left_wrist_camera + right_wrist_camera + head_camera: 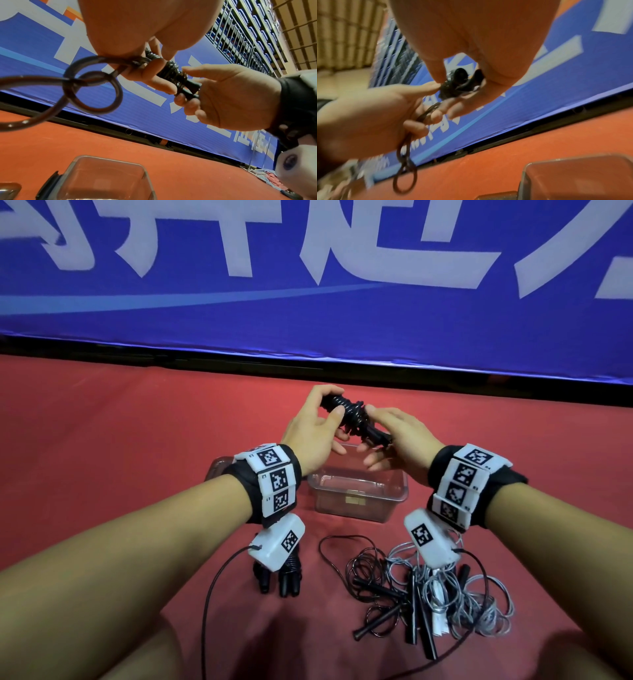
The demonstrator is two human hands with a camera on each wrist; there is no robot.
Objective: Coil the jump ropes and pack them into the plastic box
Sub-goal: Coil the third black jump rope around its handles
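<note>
A black jump rope (354, 417), wound tightly round its handles, is held above the clear plastic box (358, 501). My left hand (334, 405) grips the wound end of this bundle (171, 73). My right hand (376, 436) grips the handle end (458, 82). A loose loop of the rope (92, 83) hangs below the left palm and shows again as a hanging loop (406, 162) in the right wrist view. A pile of tangled black and grey ropes (428, 594) lies on the red floor near me. One coiled black rope (274, 573) lies under my left wrist.
The box's lid (217, 470) lies on the floor left of the box. A blue banner (308, 302) stands close behind the box, with railings and seats (248, 33) beyond. Black camera cables (212, 594) trail from my wrists. Red floor surrounds everything.
</note>
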